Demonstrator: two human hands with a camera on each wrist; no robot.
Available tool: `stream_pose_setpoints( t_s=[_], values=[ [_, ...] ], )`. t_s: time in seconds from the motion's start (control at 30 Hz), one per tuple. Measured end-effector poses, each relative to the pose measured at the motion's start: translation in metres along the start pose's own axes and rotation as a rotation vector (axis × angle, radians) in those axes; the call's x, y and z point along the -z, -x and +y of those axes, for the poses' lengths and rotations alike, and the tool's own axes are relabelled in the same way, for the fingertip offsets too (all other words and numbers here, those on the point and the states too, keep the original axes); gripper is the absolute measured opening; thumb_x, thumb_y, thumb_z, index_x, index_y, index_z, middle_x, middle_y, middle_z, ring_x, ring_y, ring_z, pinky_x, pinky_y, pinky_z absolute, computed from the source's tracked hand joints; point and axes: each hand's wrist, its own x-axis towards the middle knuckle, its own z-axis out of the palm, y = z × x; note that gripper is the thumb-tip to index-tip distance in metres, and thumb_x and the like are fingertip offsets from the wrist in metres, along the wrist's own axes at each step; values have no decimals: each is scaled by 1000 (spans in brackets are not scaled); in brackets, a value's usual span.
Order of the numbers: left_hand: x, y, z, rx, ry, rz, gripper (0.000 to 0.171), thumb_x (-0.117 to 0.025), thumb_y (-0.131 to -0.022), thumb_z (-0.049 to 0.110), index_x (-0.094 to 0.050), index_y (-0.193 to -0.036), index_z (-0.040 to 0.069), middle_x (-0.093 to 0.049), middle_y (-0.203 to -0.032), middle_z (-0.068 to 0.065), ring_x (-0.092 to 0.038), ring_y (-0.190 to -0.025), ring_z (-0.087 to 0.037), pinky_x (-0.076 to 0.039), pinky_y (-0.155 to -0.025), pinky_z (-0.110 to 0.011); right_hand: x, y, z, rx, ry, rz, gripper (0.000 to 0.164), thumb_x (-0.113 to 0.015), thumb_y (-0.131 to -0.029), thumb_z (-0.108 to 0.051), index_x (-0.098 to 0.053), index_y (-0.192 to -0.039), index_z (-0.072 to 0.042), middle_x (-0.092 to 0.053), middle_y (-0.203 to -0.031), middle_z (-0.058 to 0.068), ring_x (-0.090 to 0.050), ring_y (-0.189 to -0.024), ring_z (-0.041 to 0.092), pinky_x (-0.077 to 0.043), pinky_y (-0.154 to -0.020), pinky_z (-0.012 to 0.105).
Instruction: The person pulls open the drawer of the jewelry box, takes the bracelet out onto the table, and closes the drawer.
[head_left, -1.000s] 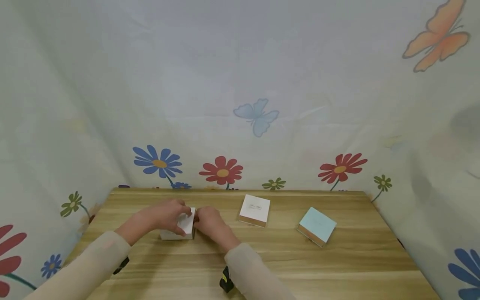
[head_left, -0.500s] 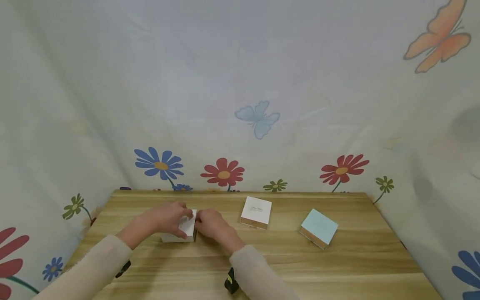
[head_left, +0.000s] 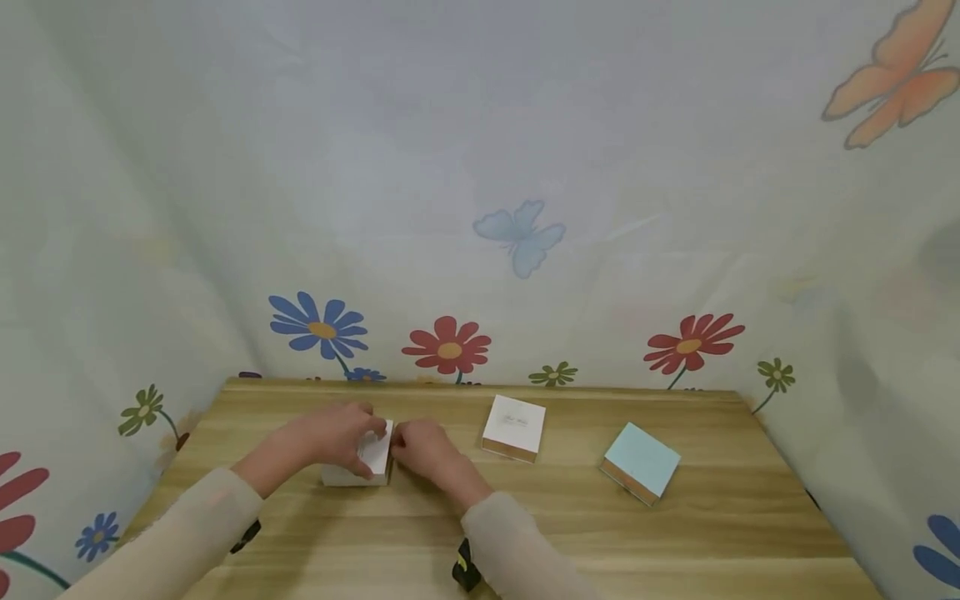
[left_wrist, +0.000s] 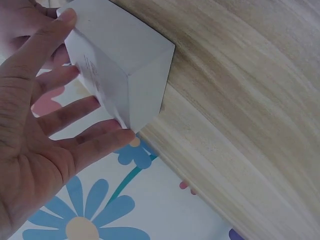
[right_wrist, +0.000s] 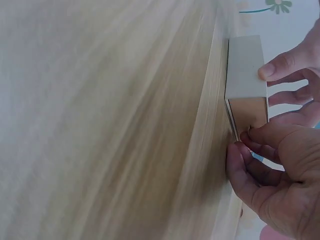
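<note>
A white box (head_left: 374,451) with faint print on its top lies on the left of the table. My left hand (head_left: 341,437) holds it from above, thumb on the near side and the other fingers spread across the printed top, as the left wrist view shows. At the box's right end, my right hand (head_left: 427,450) has thumb and fingertips pinched together. In the right wrist view that end is a brown panel (right_wrist: 247,111) framed by white walls, and the fingertips work at its edge. Whatever small part they pinch is hidden by the fingers.
A second white box (head_left: 514,423) with a brown side stands right of the hands. Farther right sits a light blue box (head_left: 642,458), turned at an angle. The wooden table (head_left: 675,542) meets a curtain (head_left: 480,125) printed with flowers and butterflies along its back edge.
Both hands stay at the white box with hardly any movement. The head view has shifted slightly, so the other boxes appear a little farther right.
</note>
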Motion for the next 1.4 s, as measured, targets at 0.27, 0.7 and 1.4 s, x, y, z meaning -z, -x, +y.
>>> stream_pose_setpoints(
  t_s=[0.27,0.7,1.4],
  values=[
    [4,-1,2,-26,5,-12,64,-94,-67,46,-69,-116,13,-58,-97,0,-52,-79,-13,-49,-71,-34,0,-4,-3,6,85,-29,17,-67,-97,-15,-68,-81,-13,-54,-65,-6,-44,-59,9,-38,-58,20],
    [6,3,4,4,-20,-20,63,-91,-70,49,-70,-118,14,-60,-100,-3,-55,-81,-17,-52,-73,-38,10,-2,13,-20,73,-100,14,-68,-98,-17,-69,-84,-13,-55,-68,-6,-48,-61,8,-39,-56,21],
    [1,-1,3,40,7,-38,63,-92,-68,49,-71,-117,15,-60,-103,-5,-54,-85,-20,-52,-76,-42,26,21,43,-15,113,-52,16,-70,-93,-12,-67,-77,-11,-55,-66,-6,-48,-60,8,-42,-57,22]
  ],
)
